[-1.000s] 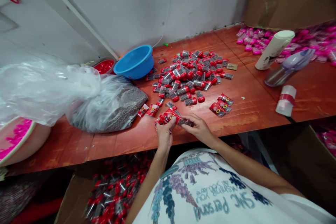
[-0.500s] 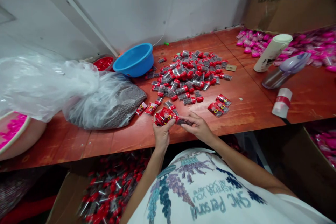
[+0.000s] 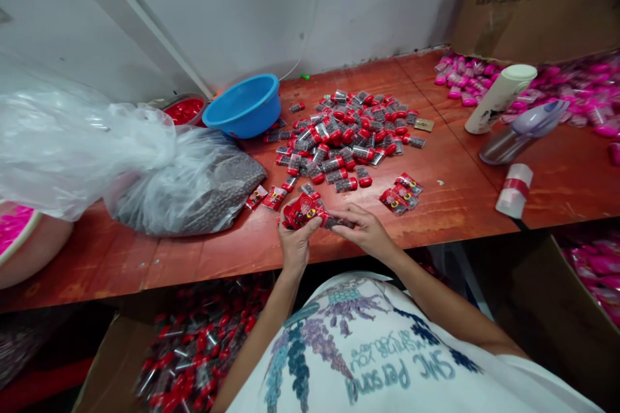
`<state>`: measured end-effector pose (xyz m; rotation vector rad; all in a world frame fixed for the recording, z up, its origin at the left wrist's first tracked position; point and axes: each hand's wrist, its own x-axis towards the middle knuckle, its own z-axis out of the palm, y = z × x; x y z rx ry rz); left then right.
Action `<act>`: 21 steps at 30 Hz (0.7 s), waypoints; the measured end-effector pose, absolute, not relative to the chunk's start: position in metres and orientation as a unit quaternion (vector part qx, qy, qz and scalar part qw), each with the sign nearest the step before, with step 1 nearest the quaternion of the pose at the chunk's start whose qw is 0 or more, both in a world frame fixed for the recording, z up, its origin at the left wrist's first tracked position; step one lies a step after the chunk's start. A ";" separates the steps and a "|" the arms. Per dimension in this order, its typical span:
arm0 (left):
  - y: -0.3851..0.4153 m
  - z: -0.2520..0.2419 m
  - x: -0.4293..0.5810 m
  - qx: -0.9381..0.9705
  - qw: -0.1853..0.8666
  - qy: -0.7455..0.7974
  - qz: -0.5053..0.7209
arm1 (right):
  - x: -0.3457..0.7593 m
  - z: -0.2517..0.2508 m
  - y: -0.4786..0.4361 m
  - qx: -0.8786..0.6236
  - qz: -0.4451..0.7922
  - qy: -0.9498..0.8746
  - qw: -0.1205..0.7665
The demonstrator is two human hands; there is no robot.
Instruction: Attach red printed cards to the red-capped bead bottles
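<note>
My left hand (image 3: 293, 246) is closed around a bunch of red printed packets (image 3: 304, 210), its thumb pressed over their lower edge. From the right, my right hand (image 3: 367, 231) pinches the dark end of a small packet (image 3: 332, 222) that meets the bunch; the fingertips partly cover it. Just beyond my hands lies a heap of small clear containers (image 3: 346, 135) with red caps and dark bead-like contents. Several red packets (image 3: 401, 195) lie on the table to the right of my right hand. Two more red packets (image 3: 274, 197) rest left of my left hand.
A blue basin (image 3: 245, 110) and a clear bag of dark beads (image 3: 194, 193) stand left on the red-brown table (image 3: 465, 187). Right are a white flask (image 3: 498, 100), a purple-lidded bottle (image 3: 520, 132), a white roll (image 3: 515, 190) and pink containers (image 3: 576, 90). Below, a carton holds red-capped containers (image 3: 198, 348).
The view has shifted slightly, so the table things sit a little further left. Both hands keep the same grip on the packets, with hardly any movement.
</note>
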<state>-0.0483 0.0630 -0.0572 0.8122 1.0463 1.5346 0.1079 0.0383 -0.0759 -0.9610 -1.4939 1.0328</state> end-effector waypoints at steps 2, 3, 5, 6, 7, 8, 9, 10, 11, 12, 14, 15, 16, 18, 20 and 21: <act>0.064 -0.057 -0.047 0.324 0.534 0.436 0.648 | 0.109 -0.076 0.038 -0.397 0.427 -0.626 0.518; 0.064 -0.057 -0.046 0.317 0.539 0.437 0.647 | 0.109 -0.076 0.038 -0.397 0.420 -0.629 0.519; 0.066 -0.059 -0.045 0.307 0.547 0.442 0.641 | 0.109 -0.074 0.036 -0.402 0.406 -0.634 0.521; 0.067 -0.059 -0.045 0.305 0.548 0.444 0.639 | 0.109 -0.073 0.036 -0.404 0.403 -0.635 0.521; 0.067 -0.060 -0.044 0.304 0.548 0.446 0.639 | 0.109 -0.072 0.035 -0.407 0.402 -0.635 0.520; 0.067 -0.061 -0.045 0.302 0.548 0.447 0.640 | 0.109 -0.071 0.035 -0.408 0.402 -0.634 0.519; 0.068 -0.061 -0.045 0.300 0.547 0.446 0.641 | 0.110 -0.070 0.034 -0.410 0.404 -0.632 0.518; 0.067 -0.062 -0.045 0.298 0.547 0.446 0.642 | 0.109 -0.069 0.034 -0.412 0.409 -0.628 0.518; 0.067 -0.062 -0.045 0.295 0.548 0.447 0.643 | 0.109 -0.069 0.034 -0.415 0.416 -0.621 0.519; 0.066 -0.062 -0.045 0.292 0.550 0.447 0.642 | 0.108 -0.069 0.033 -0.417 0.426 -0.610 0.522; 0.065 -0.062 -0.045 0.288 0.557 0.451 0.635 | 0.104 -0.071 0.031 -0.424 0.446 -0.582 0.531; 0.064 -0.061 -0.044 0.287 0.560 0.453 0.632 | 0.103 -0.072 0.031 -0.426 0.453 -0.572 0.535; 0.063 -0.061 -0.044 0.287 0.560 0.454 0.631 | 0.101 -0.073 0.030 -0.427 0.454 -0.569 0.537; 0.062 -0.061 -0.044 0.287 0.553 0.454 0.637 | 0.099 -0.074 0.029 -0.423 0.435 -0.590 0.533; 0.062 -0.060 -0.044 0.284 0.542 0.453 0.649 | 0.099 -0.073 0.028 -0.417 0.405 -0.622 0.525; 0.061 -0.060 -0.044 0.280 0.538 0.452 0.654 | 0.099 -0.072 0.028 -0.417 0.396 -0.629 0.523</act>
